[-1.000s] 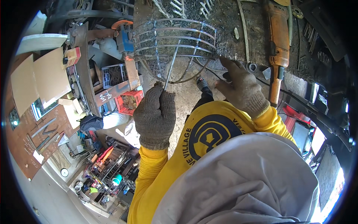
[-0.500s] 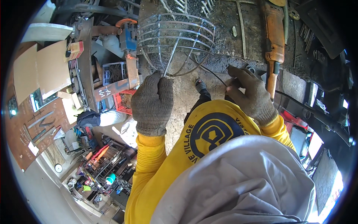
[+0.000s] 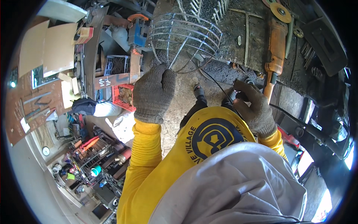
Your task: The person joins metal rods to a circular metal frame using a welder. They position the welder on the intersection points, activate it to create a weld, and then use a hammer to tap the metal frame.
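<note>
A cage-like basket of bent metal rods [image 3: 181,36] rests over the near edge of the dark workbench [image 3: 257,44]. My left hand [image 3: 154,95], in a dark knitted glove, is closed round a rod at the basket's near side. To the right, my gloved right hand [image 3: 255,112] is apart from the basket, its thumb and fingers curled in. A thin dark cord [image 3: 216,81] runs from below the basket to the thumb of this hand and seems pinched there. The fingertips partly hide the contact.
An orange angle grinder [image 3: 276,48] lies on the bench at right, beside a thin T-shaped metal piece [image 3: 246,37]. Left of the basket are a blue tool [image 3: 138,33] and a red crate [image 3: 121,96]. A dark cable [image 3: 294,114] stretches off right. Shelving [image 3: 97,149] stands lower left.
The whole view has shifted slightly, so the bench and basket appear further right and lower. My right hand has come a little nearer to my body. My left hand keeps its grip.
</note>
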The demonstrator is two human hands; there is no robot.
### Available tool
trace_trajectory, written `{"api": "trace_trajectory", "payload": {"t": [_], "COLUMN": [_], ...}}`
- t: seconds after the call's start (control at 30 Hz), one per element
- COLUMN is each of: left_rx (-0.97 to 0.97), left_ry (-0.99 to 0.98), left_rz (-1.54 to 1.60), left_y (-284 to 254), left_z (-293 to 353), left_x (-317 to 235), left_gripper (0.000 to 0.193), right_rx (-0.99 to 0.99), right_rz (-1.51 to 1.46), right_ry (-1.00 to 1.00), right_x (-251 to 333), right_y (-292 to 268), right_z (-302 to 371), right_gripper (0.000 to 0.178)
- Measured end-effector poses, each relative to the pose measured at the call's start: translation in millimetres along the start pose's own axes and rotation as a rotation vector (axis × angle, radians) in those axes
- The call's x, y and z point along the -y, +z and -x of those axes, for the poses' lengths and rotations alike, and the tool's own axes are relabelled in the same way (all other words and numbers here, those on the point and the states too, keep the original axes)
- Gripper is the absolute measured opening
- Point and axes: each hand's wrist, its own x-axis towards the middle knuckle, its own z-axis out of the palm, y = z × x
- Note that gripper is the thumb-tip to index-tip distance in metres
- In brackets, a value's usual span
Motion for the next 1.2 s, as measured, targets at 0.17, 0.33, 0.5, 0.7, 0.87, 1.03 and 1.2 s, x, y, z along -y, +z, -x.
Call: {"api": "trace_trajectory", "payload": {"t": [0.17, 0.33, 0.5, 0.7, 0.87, 1.03, 1.2], "left_rx": [0.054, 0.057, 0.041, 0.103, 0.067, 0.081, 0.053], "left_ry": [-0.062, -0.074, -0.060, -0.135, -0.045, -0.077, -0.047], "left_rz": [0.014, -0.007, -0.014, -0.012, -0.066, -0.044, -0.053], "left_y": [-4.9, -5.8, -7.0, -6.6, -4.5, -4.1, -3.2], "left_z": [-3.0, -0.4, -1.4, -3.0, 0.0, 0.1, -0.3], "left_x": [-2.6, -5.6, -9.2, -16.0, -10.3, -11.3, -9.8], "left_gripper": [0.015, 0.019, 0.021, 0.020, 0.020, 0.021, 0.021], "right_rx": [0.064, 0.162, 0.160, 0.147, 0.123, 0.113, 0.006], "right_rz": [0.037, 0.129, 0.103, 0.091, 0.010, -0.021, -0.056], "right_ry": [-0.025, -0.085, -0.099, -0.128, -0.168, -0.147, -0.237], "right_x": [-2.2, 1.8, 0.2, -9.4, -16.6, -19.1, -17.8], "right_y": [-0.3, -7.2, -17.5, -27.2, -29.3, -35.5, -43.2], "right_z": [-3.1, -9.0, -13.0, -17.1, -16.5, -14.6, -8.6], "right_gripper": [0.046, 0.049, 0.049, 0.048, 0.047, 0.044, 0.035]}}
